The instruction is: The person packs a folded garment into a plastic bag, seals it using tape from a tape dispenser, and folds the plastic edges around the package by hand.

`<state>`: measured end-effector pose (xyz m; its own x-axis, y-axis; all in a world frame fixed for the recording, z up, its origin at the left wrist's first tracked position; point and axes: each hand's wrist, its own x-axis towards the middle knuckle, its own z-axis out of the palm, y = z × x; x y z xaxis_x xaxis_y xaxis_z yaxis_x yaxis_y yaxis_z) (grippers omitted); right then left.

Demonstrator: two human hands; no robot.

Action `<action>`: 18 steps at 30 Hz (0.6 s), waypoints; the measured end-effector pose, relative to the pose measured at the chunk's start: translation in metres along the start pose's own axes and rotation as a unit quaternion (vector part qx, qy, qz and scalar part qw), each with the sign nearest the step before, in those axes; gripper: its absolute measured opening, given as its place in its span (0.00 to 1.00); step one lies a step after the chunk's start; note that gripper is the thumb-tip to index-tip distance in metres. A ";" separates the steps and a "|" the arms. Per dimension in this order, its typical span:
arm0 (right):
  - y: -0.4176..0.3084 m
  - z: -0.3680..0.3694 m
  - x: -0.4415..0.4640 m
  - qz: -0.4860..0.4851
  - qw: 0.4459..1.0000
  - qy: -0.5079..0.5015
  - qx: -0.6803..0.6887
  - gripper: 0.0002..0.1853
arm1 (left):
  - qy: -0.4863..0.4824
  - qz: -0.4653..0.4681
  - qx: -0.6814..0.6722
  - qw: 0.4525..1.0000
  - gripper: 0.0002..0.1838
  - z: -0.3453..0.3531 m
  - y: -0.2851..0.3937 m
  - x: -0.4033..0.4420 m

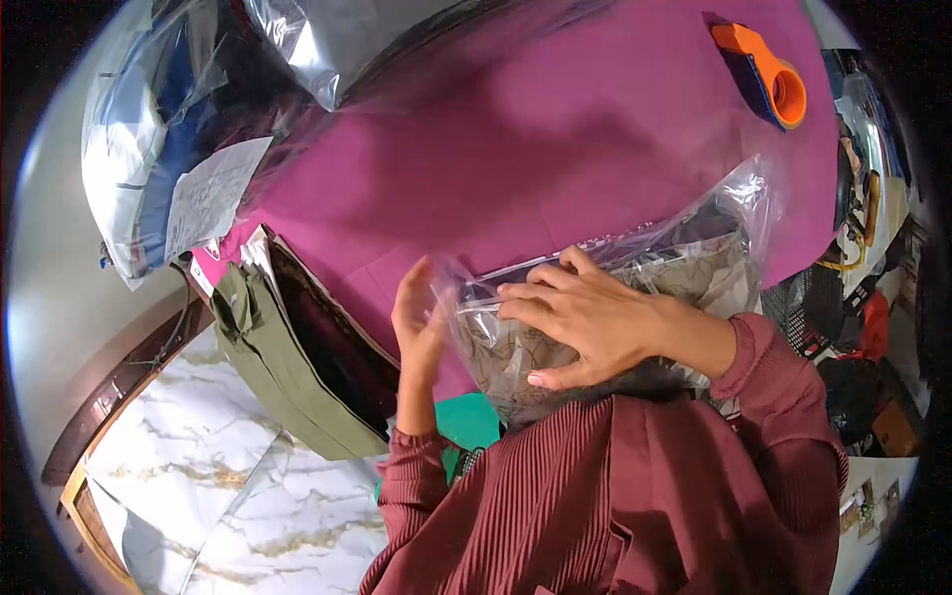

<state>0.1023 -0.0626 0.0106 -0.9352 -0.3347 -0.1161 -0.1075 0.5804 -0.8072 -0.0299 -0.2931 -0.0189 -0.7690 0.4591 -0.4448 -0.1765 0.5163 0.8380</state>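
Note:
A clear plastic bag [749, 198] lies at the near edge of the pink-covered table, with folded, patterned beige cloth [714, 263] inside it. At the bag's left end, my left hand [420, 315] has the loose plastic between thumb and fingers. My right hand [590, 319] rests flat on top of the bag, its fingers spread and pointing left. Part of the cloth is hidden under that hand and forearm.
An orange tape dispenser [759, 74] sits at the far right of the pink surface [446, 169]. Plastic-wrapped packages [149, 169] with a paper label [213, 193] stand at the left. Olive cloth [288, 377] hangs over the left edge. Assorted items crowd the right side.

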 end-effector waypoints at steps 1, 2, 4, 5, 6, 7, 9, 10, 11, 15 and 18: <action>0.001 -0.001 0.001 -0.008 1.000 -0.001 -0.002 0.36 | -0.048 -0.019 -0.017 0.999 0.10 -0.003 0.004 0.010; 0.001 -0.002 0.003 -0.016 1.000 -0.003 -0.003 0.36 | -0.096 -0.040 -0.034 0.994 0.09 -0.006 0.005 0.018; 0.003 -0.001 0.005 -0.016 1.000 -0.005 0.000 0.36 | -0.143 -0.022 -0.035 0.989 0.09 -0.012 0.000 0.035; 0.004 -0.001 0.005 -0.019 1.000 -0.006 0.003 0.36 | -0.190 -0.003 -0.034 0.981 0.10 -0.016 -0.004 0.044; 0.004 -0.001 0.006 -0.022 1.000 -0.007 0.005 0.36 | -0.235 0.016 -0.033 0.971 0.10 -0.019 -0.009 0.052; 0.005 0.000 0.007 -0.024 1.000 -0.008 0.008 0.36 | -0.280 0.036 -0.033 0.959 0.10 -0.020 -0.013 0.057; 0.003 0.000 0.013 -0.016 0.999 -0.026 0.023 0.36 | -0.296 0.017 -0.060 0.953 0.10 -0.021 -0.020 0.063; 0.002 0.000 0.017 -0.009 0.998 -0.043 0.039 0.36 | -0.311 -0.002 -0.085 0.947 0.10 -0.021 -0.023 0.065; 0.000 0.000 0.020 -0.003 0.997 -0.060 0.054 0.35 | -0.325 -0.020 -0.110 0.939 0.10 -0.021 -0.026 0.067; -0.004 0.010 0.026 -0.018 0.998 -0.029 0.047 0.34 | -0.350 -0.040 -0.138 0.926 0.10 -0.020 -0.025 0.069; -0.006 0.013 0.026 -0.040 0.999 0.016 0.022 0.34 | -0.360 -0.041 -0.143 0.921 0.10 -0.017 -0.019 0.070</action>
<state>0.0835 -0.0848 0.0048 -0.9344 -0.3548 -0.0316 -0.1686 0.5186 -0.8382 -0.0914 -0.2830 -0.0604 -0.1569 0.8408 -0.5181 -0.4491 0.4065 0.7957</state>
